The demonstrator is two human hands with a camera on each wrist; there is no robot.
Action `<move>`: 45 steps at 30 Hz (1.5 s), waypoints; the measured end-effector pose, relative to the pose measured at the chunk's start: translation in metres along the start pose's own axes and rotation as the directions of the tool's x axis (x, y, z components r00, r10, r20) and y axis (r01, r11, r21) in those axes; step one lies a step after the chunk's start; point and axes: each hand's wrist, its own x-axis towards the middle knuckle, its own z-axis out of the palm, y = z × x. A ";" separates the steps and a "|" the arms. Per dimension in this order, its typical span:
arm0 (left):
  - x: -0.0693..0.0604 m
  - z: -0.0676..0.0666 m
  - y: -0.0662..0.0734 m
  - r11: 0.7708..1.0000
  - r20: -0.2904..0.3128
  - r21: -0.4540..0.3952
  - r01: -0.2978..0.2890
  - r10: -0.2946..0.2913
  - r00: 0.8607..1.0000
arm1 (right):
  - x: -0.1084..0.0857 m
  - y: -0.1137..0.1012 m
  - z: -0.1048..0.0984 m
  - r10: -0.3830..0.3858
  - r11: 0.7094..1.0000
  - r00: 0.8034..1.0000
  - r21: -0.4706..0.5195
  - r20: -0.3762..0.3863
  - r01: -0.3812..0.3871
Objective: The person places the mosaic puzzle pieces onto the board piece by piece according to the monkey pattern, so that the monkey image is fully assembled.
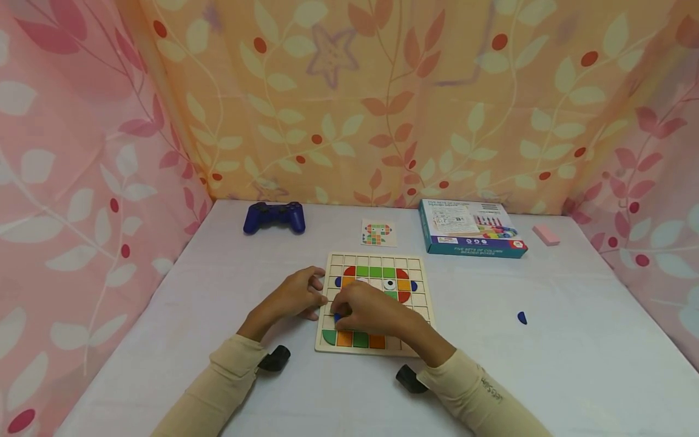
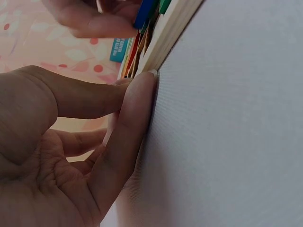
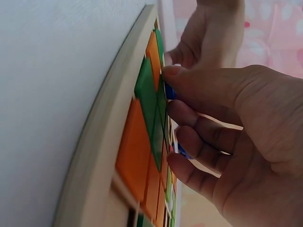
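A square wooden grid board [image 1: 418, 300] lies on the table, with red, orange, green, blue and eye-marked pieces set in its cells. Its left edge is held by my left hand [image 1: 295, 292], thumb and a finger meeting at the rim in the left wrist view. Over the board's lower left part, my right hand [image 1: 371, 309] pinches a small blue piece [image 3: 169, 91] between thumb and fingers. Just below that piece are a green quarter-round piece [image 1: 329, 337] and an orange square [image 1: 344, 338]. My right hand hides the middle of the board.
A picture card [image 1: 378, 233] lies behind the board. Farther back stand a blue game controller [image 1: 274, 217] at left and a flat box [image 1: 471, 228] at right, with a pink block [image 1: 546, 235] beside it. A loose blue half-round piece [image 1: 522, 317] lies to the right.
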 end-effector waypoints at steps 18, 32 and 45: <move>0.001 0.000 -0.002 1.000 -0.006 0.010 -0.021 0.021 1.000 | 0.010 -0.009 0.006 -0.018 0.998 1.000 0.057 -0.001 0.018; 0.001 0.002 0.000 1.000 -0.007 0.009 0.003 -0.003 1.000 | -0.013 0.002 -0.008 0.031 0.990 1.000 0.137 0.000 -0.030; 0.004 0.004 -0.001 0.999 -0.040 0.030 0.040 -0.039 0.998 | -0.071 0.049 -0.042 0.148 0.986 0.985 0.092 -0.091 -0.140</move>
